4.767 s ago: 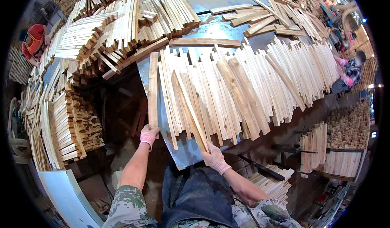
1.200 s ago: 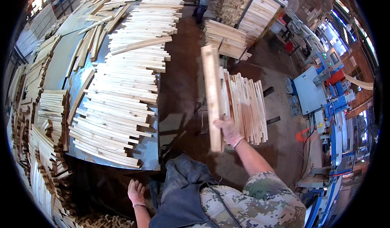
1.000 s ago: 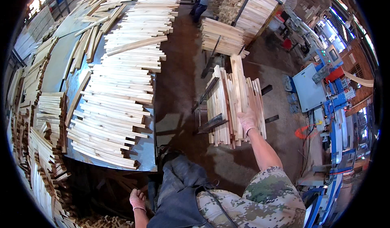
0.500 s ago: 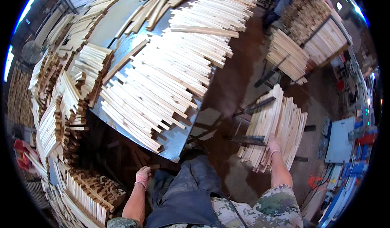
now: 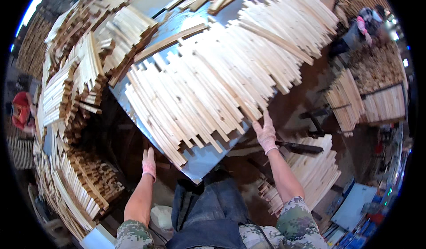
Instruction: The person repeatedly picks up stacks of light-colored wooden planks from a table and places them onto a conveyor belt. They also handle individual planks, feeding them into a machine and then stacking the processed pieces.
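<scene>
The gloved right hand (image 5: 266, 134) rests open-fingered on wooden slats (image 5: 213, 85) covering the metal tabletop (image 5: 202, 160), while the left hand (image 5: 149, 162) hangs released near its left edge.

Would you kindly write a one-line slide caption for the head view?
Gloved right hand reaches the wooden slats on a metal table; left hand rests near its edge.

Far ends of the wooden slats (image 5: 213, 85) cut off at the rim, perhaps blurred by fisheye bending.
</scene>
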